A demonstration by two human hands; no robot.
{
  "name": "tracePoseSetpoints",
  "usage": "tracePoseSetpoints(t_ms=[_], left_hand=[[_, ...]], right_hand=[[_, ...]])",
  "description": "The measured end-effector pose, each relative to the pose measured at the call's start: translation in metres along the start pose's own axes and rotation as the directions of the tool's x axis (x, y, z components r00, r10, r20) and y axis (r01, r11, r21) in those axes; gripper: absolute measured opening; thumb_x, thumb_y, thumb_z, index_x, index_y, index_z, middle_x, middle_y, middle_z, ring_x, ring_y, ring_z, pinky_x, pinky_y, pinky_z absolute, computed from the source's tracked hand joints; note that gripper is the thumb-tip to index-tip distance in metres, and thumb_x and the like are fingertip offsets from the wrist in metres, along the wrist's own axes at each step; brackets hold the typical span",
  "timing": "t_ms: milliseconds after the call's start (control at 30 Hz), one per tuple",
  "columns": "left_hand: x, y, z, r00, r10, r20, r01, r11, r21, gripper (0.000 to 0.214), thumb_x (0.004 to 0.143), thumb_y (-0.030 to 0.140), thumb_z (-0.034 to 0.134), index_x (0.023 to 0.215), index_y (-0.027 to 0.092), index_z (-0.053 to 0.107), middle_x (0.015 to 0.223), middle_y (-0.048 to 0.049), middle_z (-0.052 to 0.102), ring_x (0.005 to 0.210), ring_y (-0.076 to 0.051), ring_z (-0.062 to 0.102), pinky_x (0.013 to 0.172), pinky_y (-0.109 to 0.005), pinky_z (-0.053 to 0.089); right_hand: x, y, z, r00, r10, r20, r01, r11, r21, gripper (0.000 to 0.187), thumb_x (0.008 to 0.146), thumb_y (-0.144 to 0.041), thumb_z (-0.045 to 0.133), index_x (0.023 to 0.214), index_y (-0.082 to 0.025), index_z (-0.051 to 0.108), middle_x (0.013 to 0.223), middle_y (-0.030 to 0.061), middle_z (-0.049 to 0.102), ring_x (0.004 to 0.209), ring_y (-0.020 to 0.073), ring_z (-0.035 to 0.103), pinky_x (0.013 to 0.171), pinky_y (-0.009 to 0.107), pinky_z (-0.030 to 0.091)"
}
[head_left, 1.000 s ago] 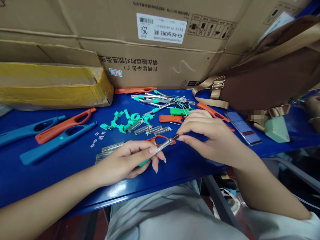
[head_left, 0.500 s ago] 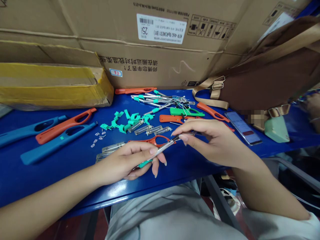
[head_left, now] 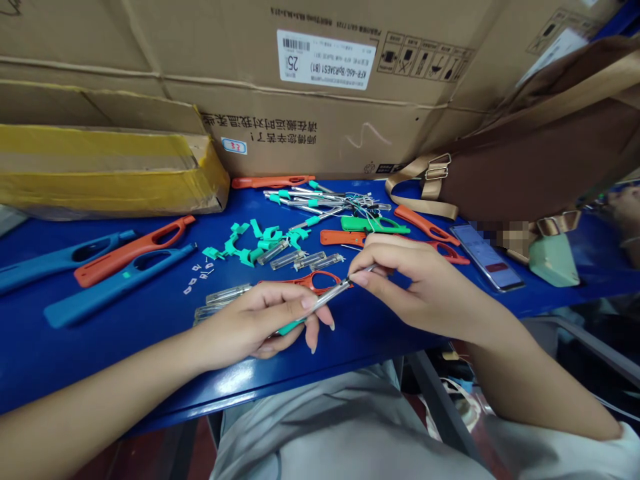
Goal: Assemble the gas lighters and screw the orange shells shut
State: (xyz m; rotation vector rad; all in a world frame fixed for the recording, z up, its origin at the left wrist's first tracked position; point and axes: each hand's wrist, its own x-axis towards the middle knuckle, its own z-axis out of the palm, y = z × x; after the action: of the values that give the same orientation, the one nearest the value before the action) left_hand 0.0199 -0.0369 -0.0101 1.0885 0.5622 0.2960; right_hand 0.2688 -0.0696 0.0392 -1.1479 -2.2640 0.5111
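Note:
My left hand [head_left: 280, 320] is closed around a metal lighter tube [head_left: 330, 295] with a green trigger piece near its lower end. The tube slants up to the right. At its upper end my right hand [head_left: 400, 273] pinches a thin dark part, mostly hidden by the fingers. Just behind the hands lies an orange lighter shell [head_left: 320, 281]. Clear lighter fuel tanks [head_left: 227, 293] rest beside my left wrist, with more tanks [head_left: 287, 260] farther back. Loose green triggers [head_left: 245, 247] form a pile behind them.
Blue lighter shells [head_left: 120, 280] and an orange shell [head_left: 135, 250] lie left. Wired metal tubes [head_left: 325, 198] are heaped at the back before a large carton [head_left: 320, 100]. A yellow-taped box [head_left: 110, 180], a phone [head_left: 487, 257] and a brown bag [head_left: 540, 147] border the blue table [head_left: 125, 367].
My right fingers have drawn in and closed more tightly at the tube's upper end. The left hand keeps its hold almost unmoved.

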Motion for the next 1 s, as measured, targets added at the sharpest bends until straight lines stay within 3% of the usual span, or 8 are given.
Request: tracePoseSetpoints(t_ms=[133, 333, 500, 733, 1000], left_hand=[[-0.001, -0.001, -0.001, 1.0, -0.005, 0.02, 0.005, 1.0, -0.012, 0.031, 0.1, 0.04, 0.06, 0.099, 0.013, 0.074, 0.074, -0.0045, 0.069, 0.04, -0.001, 0.035, 0.034, -0.013, 0.021], [-0.001, 0.0, -0.001, 1.0, 0.002, 0.029, -0.002, 1.0, -0.009, 0.032, 0.099, 0.042, 0.06, 0.097, 0.013, 0.074, 0.073, -0.0039, 0.067, 0.039, -0.001, 0.033, 0.034, -0.014, 0.02], [-0.001, 0.0, 0.001, 0.999, 0.037, -0.036, -0.034, 0.997, 0.072, 0.031, 0.1, 0.043, 0.059, 0.1, 0.015, 0.072, 0.077, -0.0025, 0.067, 0.04, 0.0, 0.035, 0.035, -0.014, 0.02], [-0.002, 0.001, 0.004, 0.998, 0.035, -0.057, -0.028, 0.992, 0.121, 0.034, 0.098, 0.046, 0.061, 0.1, 0.014, 0.071, 0.077, -0.0019, 0.066, 0.04, -0.001, 0.033, 0.035, -0.016, 0.019], [-0.003, 0.001, 0.007, 0.987, 0.119, -0.106, -0.084, 0.953, 0.29, 0.032, 0.1, 0.044, 0.058, 0.101, 0.015, 0.072, 0.076, -0.0015, 0.065, 0.046, -0.003, 0.035, 0.039, -0.017, 0.024]], right_hand=[[0.0, 0.002, -0.003, 0.997, -0.052, 0.055, 0.053, 0.999, -0.013, 0.007, 0.099, -0.019, 0.059, 0.101, -0.02, 0.066, 0.095, 0.0032, 0.067, 0.09, 0.0161, 0.06, 0.082, 0.03, 0.046], [0.001, 0.004, -0.003, 0.991, -0.13, 0.042, 0.131, 0.99, -0.042, 0.01, 0.099, -0.021, 0.061, 0.104, -0.021, 0.069, 0.093, 0.0037, 0.066, 0.09, 0.017, 0.061, 0.085, 0.033, 0.047], [-0.002, 0.01, -0.004, 0.987, -0.16, 0.027, 0.161, 0.986, -0.05, 0.025, 0.096, -0.025, 0.066, 0.121, -0.023, 0.066, 0.111, 0.0061, 0.072, 0.107, 0.0208, 0.064, 0.096, 0.039, 0.047], [0.002, 0.017, -0.004, 0.976, -0.216, -0.039, 0.218, 0.974, 0.056, 0.01, 0.096, -0.019, 0.066, 0.104, -0.022, 0.071, 0.094, 0.0035, 0.074, 0.092, 0.0177, 0.067, 0.091, 0.038, 0.048], [0.003, 0.019, 0.002, 0.971, -0.233, -0.046, 0.235, 0.97, 0.063, 0.008, 0.096, -0.021, 0.066, 0.098, -0.022, 0.074, 0.083, 0.002, 0.073, 0.082, 0.0164, 0.065, 0.085, 0.038, 0.047]])
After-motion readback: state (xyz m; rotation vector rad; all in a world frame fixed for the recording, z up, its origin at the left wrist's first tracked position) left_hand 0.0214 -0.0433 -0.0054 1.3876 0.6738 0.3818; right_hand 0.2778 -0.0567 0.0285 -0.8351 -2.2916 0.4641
